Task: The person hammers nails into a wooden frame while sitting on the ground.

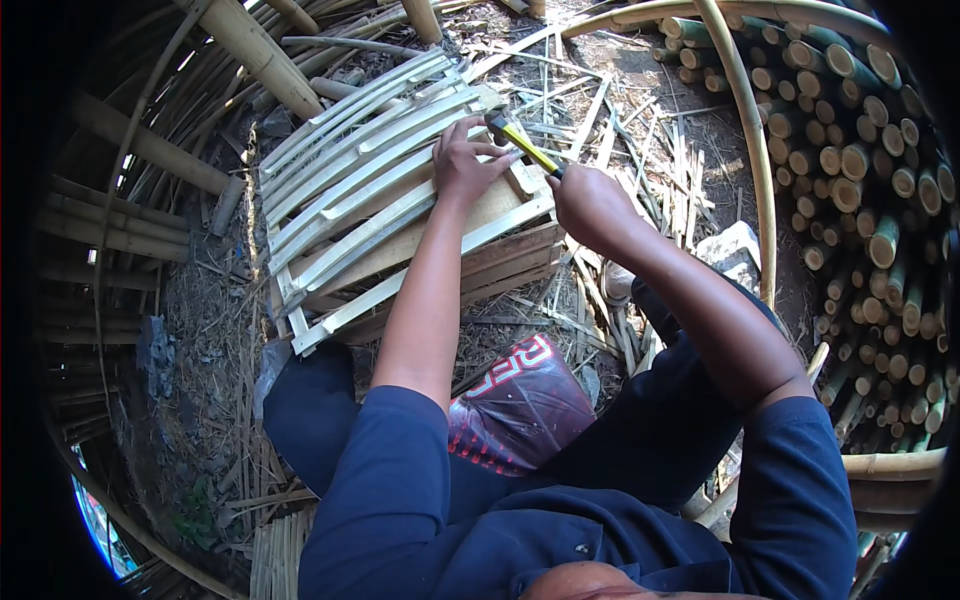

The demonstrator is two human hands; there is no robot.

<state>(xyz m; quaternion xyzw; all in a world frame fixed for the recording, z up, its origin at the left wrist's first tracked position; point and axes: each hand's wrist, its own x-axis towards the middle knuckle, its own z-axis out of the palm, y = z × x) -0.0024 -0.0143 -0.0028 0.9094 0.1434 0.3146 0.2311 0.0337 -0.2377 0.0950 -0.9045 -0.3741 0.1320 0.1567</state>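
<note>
In my right hand [592, 208] is a hammer [532, 148] with a yellow and black handle, gripped near its end. The dark hammer head lies close above the fingers of my left hand [466, 162]. That left hand rests at the right end of a panel of pale split-bamboo slats [345, 205], thumb and forefinger drawn together. Whatever they pinch, if anything, is too small to make out. The slats run roughly parallel across a wooden base [510, 258], which shows beneath the nearest slat.
Cut bamboo poles [848, 192] are stacked at the right, ends facing me. Loose bamboo strips [690, 180] litter the ground beyond my right hand. Thick bamboo poles [262, 58] slant in at the upper left. A dark printed sack [525, 410] lies between my legs.
</note>
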